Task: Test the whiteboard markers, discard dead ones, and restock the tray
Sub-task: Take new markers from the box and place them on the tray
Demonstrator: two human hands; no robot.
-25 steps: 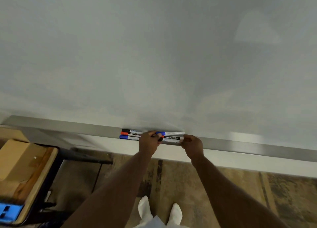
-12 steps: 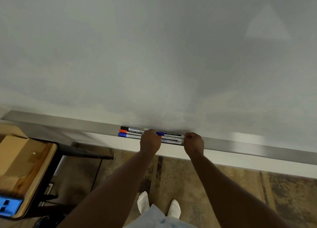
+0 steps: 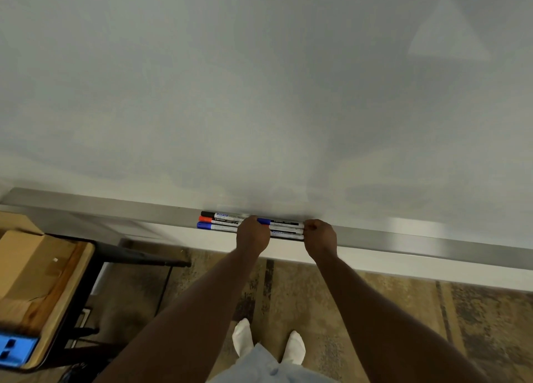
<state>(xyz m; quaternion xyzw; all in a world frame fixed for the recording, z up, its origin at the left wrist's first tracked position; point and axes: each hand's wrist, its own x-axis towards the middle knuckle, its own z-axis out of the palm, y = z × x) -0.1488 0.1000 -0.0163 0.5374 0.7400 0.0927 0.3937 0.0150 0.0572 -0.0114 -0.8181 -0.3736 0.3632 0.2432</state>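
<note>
Several whiteboard markers lie side by side on the metal tray (image 3: 403,240) under the whiteboard (image 3: 259,94). At the left their black cap (image 3: 208,214), red cap (image 3: 205,219) and blue cap (image 3: 203,225) stick out. My left hand (image 3: 253,234) is curled over the middle of the bundle. To its right lies another marker with a blue cap (image 3: 264,221). My right hand (image 3: 320,235) is closed on the right ends of the markers. What is under both hands is hidden.
A wooden table (image 3: 62,293) with a cardboard box (image 3: 23,261) and a blue object (image 3: 14,349) stands at the lower left. Its dark leg (image 3: 138,258) reaches toward the wall. Patterned carpet (image 3: 432,319) and my white-socked feet (image 3: 268,345) are below.
Both hands stay at the markers; the right-hand markers now lie flatter and more in line on the tray. The view has tilted slightly.
</note>
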